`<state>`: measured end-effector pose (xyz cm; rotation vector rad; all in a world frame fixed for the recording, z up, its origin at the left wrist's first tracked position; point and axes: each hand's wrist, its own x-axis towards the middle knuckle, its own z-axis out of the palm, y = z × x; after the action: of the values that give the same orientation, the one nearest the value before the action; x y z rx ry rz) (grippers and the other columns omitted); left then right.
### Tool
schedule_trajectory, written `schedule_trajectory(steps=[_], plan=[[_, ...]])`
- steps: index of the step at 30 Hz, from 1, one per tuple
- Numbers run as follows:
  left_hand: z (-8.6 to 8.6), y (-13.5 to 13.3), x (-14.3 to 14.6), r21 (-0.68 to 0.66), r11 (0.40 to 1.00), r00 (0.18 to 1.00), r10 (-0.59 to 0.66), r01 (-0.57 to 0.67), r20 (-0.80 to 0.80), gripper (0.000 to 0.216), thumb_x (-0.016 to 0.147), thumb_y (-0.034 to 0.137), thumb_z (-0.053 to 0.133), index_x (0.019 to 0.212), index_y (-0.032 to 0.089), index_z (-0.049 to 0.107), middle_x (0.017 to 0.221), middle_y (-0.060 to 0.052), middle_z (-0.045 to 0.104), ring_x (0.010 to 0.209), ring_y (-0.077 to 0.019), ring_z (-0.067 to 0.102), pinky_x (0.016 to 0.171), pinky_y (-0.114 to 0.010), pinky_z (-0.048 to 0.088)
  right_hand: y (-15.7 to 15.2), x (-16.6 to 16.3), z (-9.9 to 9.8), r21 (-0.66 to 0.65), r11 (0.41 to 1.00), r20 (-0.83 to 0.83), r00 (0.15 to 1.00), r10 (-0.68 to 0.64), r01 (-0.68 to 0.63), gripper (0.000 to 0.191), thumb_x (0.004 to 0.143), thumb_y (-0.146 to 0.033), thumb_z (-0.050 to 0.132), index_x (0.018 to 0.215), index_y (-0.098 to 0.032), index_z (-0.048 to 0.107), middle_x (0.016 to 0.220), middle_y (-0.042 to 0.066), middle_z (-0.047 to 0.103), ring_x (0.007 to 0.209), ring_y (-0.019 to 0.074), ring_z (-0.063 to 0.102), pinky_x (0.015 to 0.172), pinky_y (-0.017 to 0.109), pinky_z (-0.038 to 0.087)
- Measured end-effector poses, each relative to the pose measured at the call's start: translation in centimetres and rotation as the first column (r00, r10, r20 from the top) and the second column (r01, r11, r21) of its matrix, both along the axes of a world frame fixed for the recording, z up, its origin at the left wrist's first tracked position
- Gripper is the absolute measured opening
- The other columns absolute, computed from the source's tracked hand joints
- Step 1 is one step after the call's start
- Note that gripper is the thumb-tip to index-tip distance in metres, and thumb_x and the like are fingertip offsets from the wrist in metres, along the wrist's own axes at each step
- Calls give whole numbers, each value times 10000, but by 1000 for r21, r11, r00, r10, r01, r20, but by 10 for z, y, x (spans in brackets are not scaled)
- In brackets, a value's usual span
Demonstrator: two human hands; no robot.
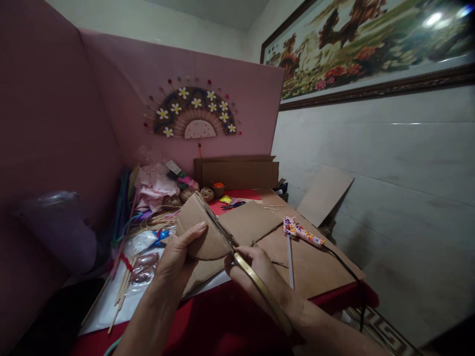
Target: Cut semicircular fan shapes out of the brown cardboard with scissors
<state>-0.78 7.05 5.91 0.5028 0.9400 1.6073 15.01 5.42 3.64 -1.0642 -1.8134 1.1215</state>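
Observation:
My left hand (pixel 178 254) grips a rounded piece of cardboard (pixel 202 235), thumb on its face and fingers behind it. My right hand (pixel 256 269) is closed on a pair of scissors (pixel 258 284) with a large brass-coloured handle. Their dark blades lie along the straight right edge of the cardboard, pointing up and away from me. How far the blades are apart I cannot make out. Behind the hands, another flat cardboard sheet (pixel 252 222) rests on the table, and a brown board (pixel 311 267) lies to the right.
On the right lies a flower-patterned glue gun (pixel 302 232) with a black cord, beside a grey strip (pixel 290 262). Thin sticks (pixel 124 287) and bagged brown material (pixel 144 268) lie at left. Twine balls (pixel 207 194) stand at the back, below a decorated fan (pixel 196 111).

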Motion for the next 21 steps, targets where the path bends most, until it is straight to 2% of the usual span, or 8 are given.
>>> schedule_trajectory(steps=[8,16,21], plan=[[-2,2,1,21,1000,1000,9,-9,-2,305,633,19,698,919,123,685,715,-23,721,548,-140,647,482,-229,545,3,-1,-11,-3,1000,-45,999,0,0,62,707,-148,498,646,-154,505,591,-36,429,564,90,361,498,206,280],[-4,1,1,-15,999,999,-40,40,11,349,659,63,698,998,141,670,750,-26,724,558,-158,654,468,-248,546,13,-3,-15,-93,995,-150,988,32,-46,84,721,-209,586,782,-151,586,662,-30,480,590,95,391,537,202,314],[-4,1,2,-4,999,999,-39,39,-4,373,646,58,705,1009,132,658,723,-32,718,535,-153,645,468,-237,541,13,-6,-16,-62,998,-130,991,-16,8,84,716,-219,588,740,-139,589,645,-21,472,586,100,391,525,204,310]])
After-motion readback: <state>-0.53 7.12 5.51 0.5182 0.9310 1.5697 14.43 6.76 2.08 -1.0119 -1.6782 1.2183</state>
